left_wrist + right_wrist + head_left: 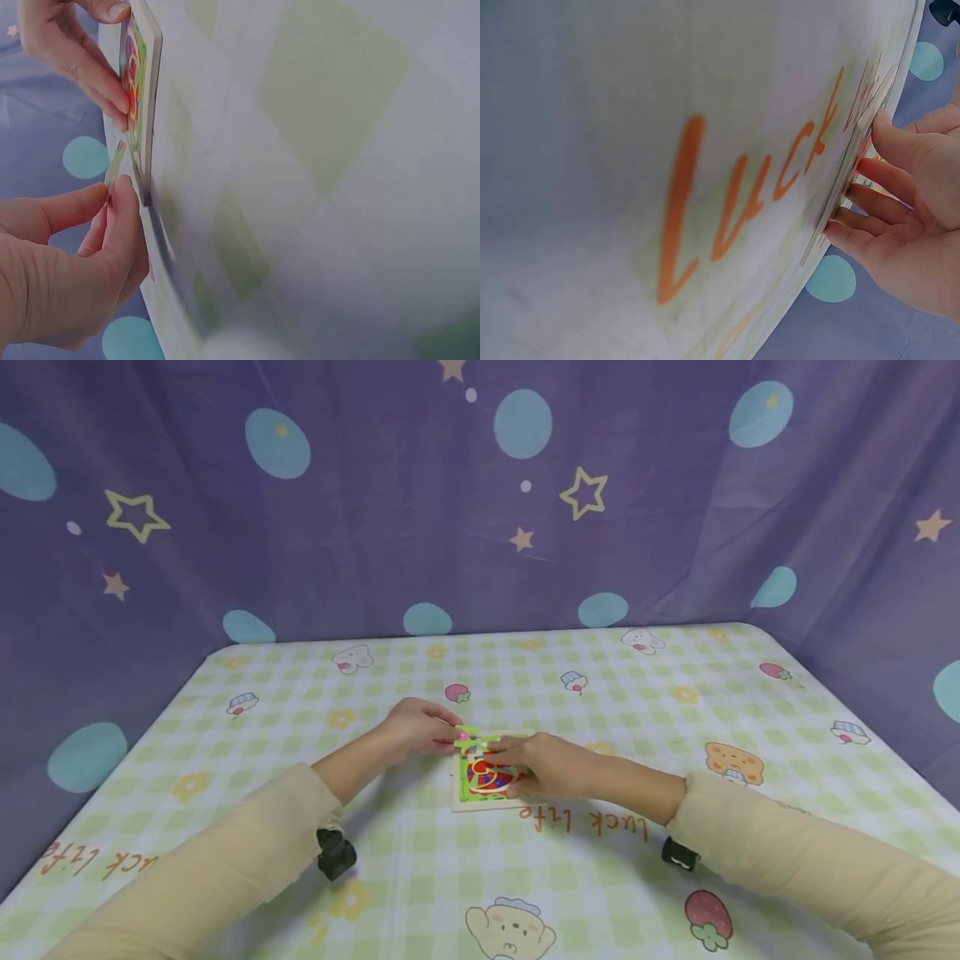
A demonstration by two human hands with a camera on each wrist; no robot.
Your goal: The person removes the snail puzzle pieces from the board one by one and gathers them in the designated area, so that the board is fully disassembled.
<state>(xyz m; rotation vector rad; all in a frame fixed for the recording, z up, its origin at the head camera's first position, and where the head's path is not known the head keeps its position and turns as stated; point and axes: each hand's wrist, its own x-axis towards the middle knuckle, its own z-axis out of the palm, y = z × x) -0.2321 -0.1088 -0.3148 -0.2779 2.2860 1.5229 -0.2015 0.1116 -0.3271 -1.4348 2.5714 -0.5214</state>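
A flat wooden puzzle board [487, 807] with a bright green and red picture lies on the checked tablecloth. My left hand [420, 727] pinches a thin green puzzle piece [116, 161] between thumb and fingertips, at the board's far left corner. The fingertips of my right hand [558, 764] rest on the board's face, its thumb near the close side; the palm covers the board's right part. In the right wrist view those fingers [877, 202] look fairly straight and spread, with the board's pale edge [840, 169] beneath them.
The tablecloth [405, 893] carries printed bears, strawberries, flowers and lettering. A purple curtain [420, 527] with stars and blue dots hangs behind the table and at its sides. A black wrist device [335, 853] sits under the left cuff, another [680, 853] under the right.
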